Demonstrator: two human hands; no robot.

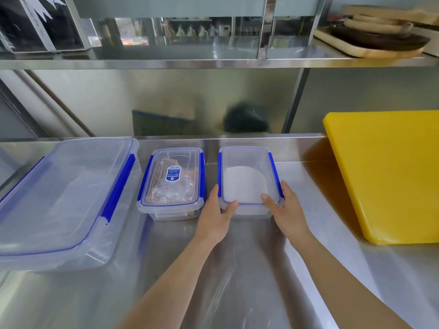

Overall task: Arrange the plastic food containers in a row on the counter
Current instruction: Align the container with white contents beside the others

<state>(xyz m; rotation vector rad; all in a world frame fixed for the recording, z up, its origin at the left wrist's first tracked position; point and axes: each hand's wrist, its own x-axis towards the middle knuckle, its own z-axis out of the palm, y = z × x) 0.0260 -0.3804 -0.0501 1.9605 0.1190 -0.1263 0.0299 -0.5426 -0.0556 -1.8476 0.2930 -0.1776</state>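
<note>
Three clear plastic containers with blue clips stand side by side on the steel counter (pixel 237 269). The large container (pixel 61 198) is at the left. The middle container (pixel 172 179) holds packets and has a blue label on its lid. The right container (pixel 247 176) has white powder inside. My left hand (pixel 217 214) grips its near left corner with the thumb on the lid. My right hand (pixel 288 207) grips its near right corner, thumb on the lid too. The container rests on the counter.
A thick yellow cutting board (pixel 389 172) leans at the right, close to the right container. A steel shelf (pixel 213 60) overhead carries wooden trays (pixel 377 36) and a dark box (pixel 40 24). A steel back wall stands behind the containers.
</note>
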